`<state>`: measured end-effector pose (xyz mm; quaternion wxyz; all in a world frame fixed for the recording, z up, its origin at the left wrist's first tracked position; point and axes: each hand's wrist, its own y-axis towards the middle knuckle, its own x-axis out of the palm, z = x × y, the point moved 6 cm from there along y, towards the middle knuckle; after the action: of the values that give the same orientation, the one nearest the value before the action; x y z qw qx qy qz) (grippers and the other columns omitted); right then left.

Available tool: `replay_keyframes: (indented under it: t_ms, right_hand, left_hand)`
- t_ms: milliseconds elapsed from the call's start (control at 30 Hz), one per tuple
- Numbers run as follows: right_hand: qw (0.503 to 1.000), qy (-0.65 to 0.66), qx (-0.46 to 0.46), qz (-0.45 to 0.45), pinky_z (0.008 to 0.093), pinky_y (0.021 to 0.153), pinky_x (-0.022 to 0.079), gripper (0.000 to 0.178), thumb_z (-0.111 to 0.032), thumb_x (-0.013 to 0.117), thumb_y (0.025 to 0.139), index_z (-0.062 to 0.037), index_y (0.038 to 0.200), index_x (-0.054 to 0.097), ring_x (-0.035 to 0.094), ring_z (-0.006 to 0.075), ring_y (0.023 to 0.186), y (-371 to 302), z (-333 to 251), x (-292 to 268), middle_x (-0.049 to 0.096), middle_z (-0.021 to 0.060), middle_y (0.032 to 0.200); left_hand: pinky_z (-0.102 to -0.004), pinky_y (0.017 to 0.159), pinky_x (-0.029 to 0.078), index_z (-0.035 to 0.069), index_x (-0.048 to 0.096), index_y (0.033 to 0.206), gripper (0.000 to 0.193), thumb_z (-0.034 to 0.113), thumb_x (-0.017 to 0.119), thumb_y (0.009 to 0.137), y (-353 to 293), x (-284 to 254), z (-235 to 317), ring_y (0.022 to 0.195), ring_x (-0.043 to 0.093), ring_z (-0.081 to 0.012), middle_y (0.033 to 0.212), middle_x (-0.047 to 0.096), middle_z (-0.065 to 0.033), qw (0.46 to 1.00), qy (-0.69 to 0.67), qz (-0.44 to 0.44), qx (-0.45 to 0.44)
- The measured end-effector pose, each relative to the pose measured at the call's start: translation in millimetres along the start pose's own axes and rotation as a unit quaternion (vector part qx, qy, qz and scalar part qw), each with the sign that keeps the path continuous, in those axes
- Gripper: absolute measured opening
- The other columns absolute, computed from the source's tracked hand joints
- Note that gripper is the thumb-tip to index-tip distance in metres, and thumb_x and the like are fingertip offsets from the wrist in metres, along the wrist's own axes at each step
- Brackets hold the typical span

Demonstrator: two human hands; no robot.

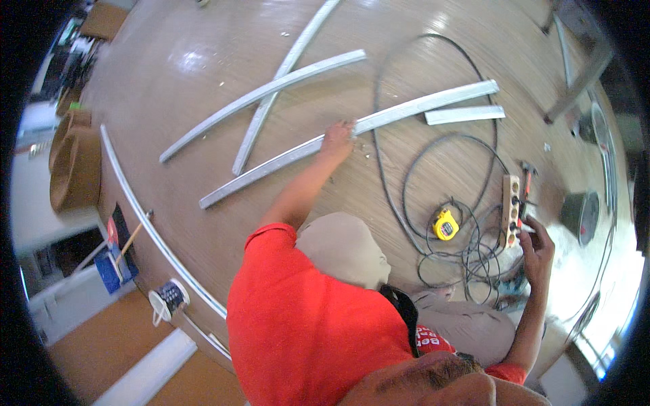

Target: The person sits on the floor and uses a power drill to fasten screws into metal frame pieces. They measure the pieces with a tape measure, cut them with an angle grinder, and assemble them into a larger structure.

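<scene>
My left hand (337, 141) is wrapped over a long pale metal profile (420, 106) lying slantwise on the floor. A short metal profile (466, 115) lies close beside its right end. At the right, my right hand (538, 249) has its fingers pinched together beside a power strip (510, 203). A small red and white piece shows at the fingertips, too small to name. Just beyond the strip lies a hammer (527, 177) with an orange-red handle. To the left of the strip, a yellow tape measure (445, 224) rests among loops of black cable (406, 196).
Two more metal profiles (311, 73) cross each other farther out. A long pale strip (145, 215) runs along the left, near a white and dark bucket (168, 300). Brown rounded forms (76, 169) stand at the far left. A dark bucket (581, 215) stands at right, below metal legs (575, 88).
</scene>
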<state>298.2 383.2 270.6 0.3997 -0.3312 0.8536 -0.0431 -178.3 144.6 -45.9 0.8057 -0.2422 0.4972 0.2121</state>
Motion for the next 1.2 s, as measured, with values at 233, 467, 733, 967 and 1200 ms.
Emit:
replay_keyframes:
  t_ms: [233, 467, 733, 967, 1200]
  right_hand:
    - [0.999, -0.003, -0.011, 0.037, 0.0326, 0.088, 0.053, 0.044, -0.022, 0.074, 0.096, -0.0027, 0.134, 0.065, 0.066, 0.0156, 0.093, -1.6, 4.0, -6.4, 0.072, 0.0091, 0.111]
    - [0.997, 0.032, -0.013, 0.064, 0.0319, 0.088, 0.054, 0.041, -0.024, 0.072, 0.098, -0.0025, 0.133, 0.066, 0.068, 0.0153, 0.095, -4.8, -5.2, -12.6, 0.073, 0.0096, 0.113]
    - [0.995, -0.008, 0.016, 0.099, 0.0311, 0.087, 0.054, 0.042, -0.018, 0.071, 0.097, -0.0002, 0.135, 0.065, 0.069, 0.0153, 0.095, -5.1, 6.4, -28.9, 0.073, 0.0118, 0.121]
    - [0.996, 0.030, 0.029, 0.080, 0.0328, 0.094, 0.054, 0.043, -0.018, 0.067, 0.100, 0.0021, 0.138, 0.062, 0.067, 0.0185, 0.108, -3.4, 23.2, -29.8, 0.070, 0.0144, 0.126]
    - [0.997, 0.018, 0.038, 0.065, 0.0333, 0.093, 0.054, 0.044, -0.020, 0.065, 0.103, 0.0023, 0.140, 0.059, 0.069, 0.0194, 0.104, 3.1, 33.6, -30.9, 0.068, 0.0160, 0.130]
  left_hand:
    - [-0.0497, 0.112, 0.042, 0.007, 0.049, 0.151, 0.067, 0.028, 0.071, 0.091, 1.4, -6.1, 6.2, 0.129, 0.055, -0.0428, 0.138, 0.060, -0.0249, 0.997, 0.045, 0.024, 0.062]
    - [-0.0473, 0.112, 0.044, 0.002, 0.053, 0.147, 0.070, 0.042, 0.070, 0.092, -1.4, -22.3, 21.5, 0.131, 0.054, -0.0429, 0.138, 0.060, -0.0252, 0.998, 0.031, 0.016, 0.042]
    - [-0.0488, 0.108, 0.046, 0.000, 0.061, 0.140, 0.077, 0.063, 0.059, 0.095, 21.3, -29.8, -23.8, 0.127, 0.057, -0.0431, 0.133, 0.064, -0.0264, 0.994, 0.012, 0.088, -0.065]
    - [-0.0478, 0.106, 0.047, -0.003, 0.066, 0.132, 0.090, 0.075, 0.055, 0.090, 75.1, -73.0, -143.4, 0.119, 0.064, -0.0426, 0.120, 0.070, -0.0305, 0.923, -0.138, 0.235, -0.270]
    - [-0.0503, 0.109, 0.048, -0.002, 0.047, 0.145, 0.094, 0.073, 0.059, 0.090, 78.3, -82.5, -143.8, 0.134, 0.052, -0.0408, 0.147, 0.049, -0.0278, 0.760, -0.493, 0.158, -0.392]
